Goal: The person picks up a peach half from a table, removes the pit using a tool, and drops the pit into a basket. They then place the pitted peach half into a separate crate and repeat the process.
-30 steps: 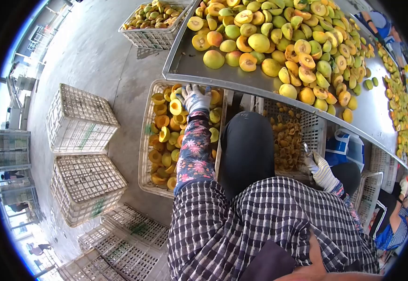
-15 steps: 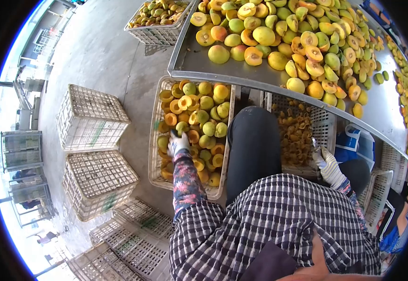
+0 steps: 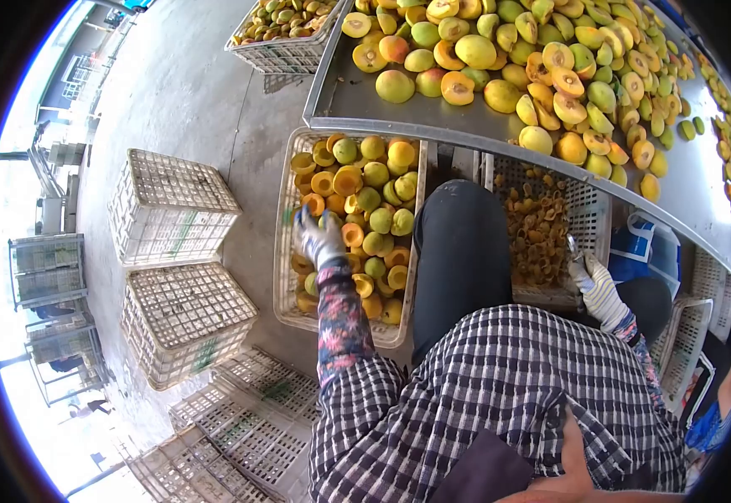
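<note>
My left hand, in a white glove with dark blue fingertips, is over a white plastic crate of peach halves. Its fingers are stretched out and apart, close to the fruit; whether they touch it is hard to see. Many halves lie hollow side up, others skin side up. My right hand, in a striped glove, is closed round a small metal hand tool whose tip points up. That hand is beside a second crate holding small brown scooped-out pieces.
A metal table heaped with cut peaches spans the upper right. Stacked crates stand on the floor at left, and a full crate is at the top. A blue bag hangs at right, near another person's arm.
My left hand has shifted slightly within the crate, and its fingers have come off the greenish fruit they were at. My right hand still holds the tool. The whole view has shifted slightly.
</note>
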### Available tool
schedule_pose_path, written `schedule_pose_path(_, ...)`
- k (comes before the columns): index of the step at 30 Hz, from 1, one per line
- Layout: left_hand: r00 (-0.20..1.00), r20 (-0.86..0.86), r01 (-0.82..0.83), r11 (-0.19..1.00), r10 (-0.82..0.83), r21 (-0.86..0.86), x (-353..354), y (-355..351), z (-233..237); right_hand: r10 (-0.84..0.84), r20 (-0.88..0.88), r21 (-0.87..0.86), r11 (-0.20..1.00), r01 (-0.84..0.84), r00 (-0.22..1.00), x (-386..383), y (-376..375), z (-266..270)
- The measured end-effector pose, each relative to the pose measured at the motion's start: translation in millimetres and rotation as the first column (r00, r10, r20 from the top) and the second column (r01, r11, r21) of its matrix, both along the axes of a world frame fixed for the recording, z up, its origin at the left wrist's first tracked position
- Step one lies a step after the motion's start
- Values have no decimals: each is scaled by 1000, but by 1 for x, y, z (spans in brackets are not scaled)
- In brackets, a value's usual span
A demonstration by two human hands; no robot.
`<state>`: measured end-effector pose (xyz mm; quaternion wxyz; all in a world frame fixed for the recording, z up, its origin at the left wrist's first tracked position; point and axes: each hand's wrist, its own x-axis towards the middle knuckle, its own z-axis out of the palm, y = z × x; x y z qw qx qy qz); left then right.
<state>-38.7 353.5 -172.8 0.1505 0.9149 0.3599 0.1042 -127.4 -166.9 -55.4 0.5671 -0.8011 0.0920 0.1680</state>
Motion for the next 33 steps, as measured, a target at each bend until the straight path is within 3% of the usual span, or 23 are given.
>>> schedule_pose_path(1, 989, 79, 122, 992, -125, 39, 20, -7, -4, 4, -23, 5, 1000, -4, 1000, 1, 3, 5)
schedule_pose_path(3, 982, 101, 166, 985, -160, -54, 56, -28, -8, 7, -69, 17, 1000, -5, 998, 2, 6, 14)
schedule_pose_path(5, 960, 209, 251, 903, -186, -349, 90, -26, -29, 7, -97, -1, 1000, -7, 995, 0, 2, 12)
schedule_pose_path(6, 971, 35, 238, 928, -239, -285, 102, -30, -12, 9, -96, -1, 1000, -9, 995, -2, 0, 9)
schedule_pose_path(7, 951, 47, 309, 940, -305, -147, 108, -33, 0, 11, -96, -3, 1000, -12, 995, -1, 0, 8)
schedule_pose_path(9, 894, 229, 399, 917, -385, -16, 123, -13, -14, -30, -218, 18, 999, 34, 976, -1, -2, 13)
schedule_pose_path(10, 889, 330, 331, 943, -318, 18, 127, -10, -8, -51, -247, 15, 998, 57, 968, -1, -2, 14)
schedule_pose_path(11, 912, 349, 267, 958, -216, -106, 136, 7, -13, -73, -278, 11, 997, 79, 958, -2, -2, 13)
schedule_pose_path(12, 874, 475, 184, 976, -107, -119, 148, 27, -37, -64, -252, 2, 998, 67, 965, -3, -4, 8)
schedule_pose_path(13, 891, 449, 137, 985, -75, -106, 143, 20, 1, -52, -225, -9, 999, 52, 973, -4, -8, 1)
schedule_pose_path(15, 854, 518, 7, 996, -50, 85, 153, 30, 7, -54, -226, 5, 998, 57, 973, -6, -13, -6)
schedule_pose_path(17, 815, 576, 57, 982, 59, -181, 170, 46, -4, -84, -264, 21, 995, 93, 961, -7, -14, -11)
schedule_pose_path(18, 868, 493, 31, 984, 60, -173, 177, 48, -9, -96, -274, 14, 994, 104, 957, -6, -14, -11)
schedule_pose_path(19, 912, 406, 85, 995, -58, -49, 184, 58, -33, -98, -270, -19, 995, 97, 958, -6, -12, -11)
schedule_pose_path(21, 958, 209, 231, 962, -198, -148, 184, 61, -54, -82, -245, -87, 994, 62, 966, -7, -11, -7)
schedule_pose_path(22, 899, 200, 390, 920, -390, 40, 187, 69, -69, -66, -222, -123, 992, 39, 973, -6, -11, -9)
schedule_pose_path(23, 870, 191, 451, 890, -454, 61, 180, 60, -59, -73, -243, -126, 991, 43, 967, -5, -10, -8)
schedule_pose_path(25, 897, 236, 382, 924, -373, 8, 177, 59, -54, -105, -330, -105, 992, 74, 938, -1, -6, -1)
schedule_pose_path(26, 970, 168, 206, 958, -174, -201, 176, 59, -44, -125, -395, -81, 992, 100, 910, 2, -4, 5)
schedule_pose_path(27, 882, 402, 255, 966, -246, 32, 174, 62, -45, -128, -416, -99, 991, 95, 900, 4, -2, 8)
schedule_pose_path(29, 952, 192, 214, 968, -237, 133, 162, 56, -19, -136, -455, -134, 988, 83, 880, 5, -1, 14)
schedule_pose_path(31, 985, -44, 169, 974, -165, 150, 159, 59, -30, -93, -291, -121, 991, 60, 952, 0, -5, 1)
schedule_pose_path(33, 970, -193, 188, 956, -145, 225, 162, 62, -38, -145, -282, 1, 989, 151, 949, -9, -18, -26)
